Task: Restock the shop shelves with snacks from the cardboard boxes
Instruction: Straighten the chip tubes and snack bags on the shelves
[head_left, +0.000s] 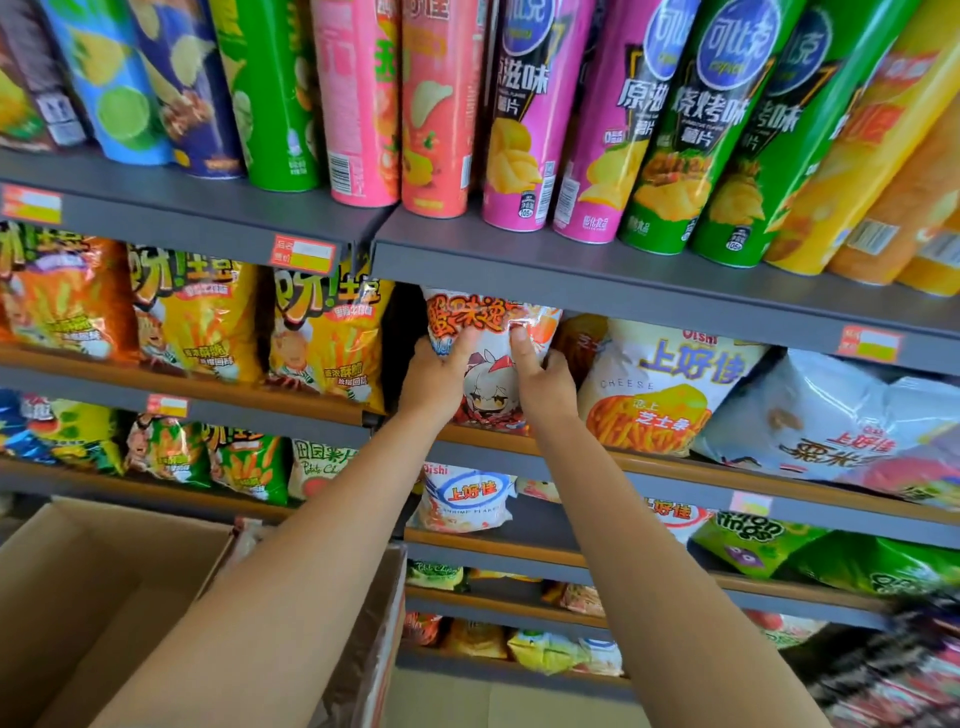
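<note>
Here both hands are up at the second shelf, seating a white snack bag printed with a cartoon character into the gap between the yellow potato-stick bags on its left and the Oishi cheese bag on its right. The left hand grips the bag's left edge with its fingers curled around it; the right hand holds the right edge, thumb pressed on the front face, the other fingers wrapped behind. The bag stands upright, its top tucked just under the can shelf above. To finish this well, I would push it squarely back until its base rests behind the wooden lip, keep the printed face forward, and let go gently so the neighbours do not topple. An open cardboard box waits at lower left.
</note>
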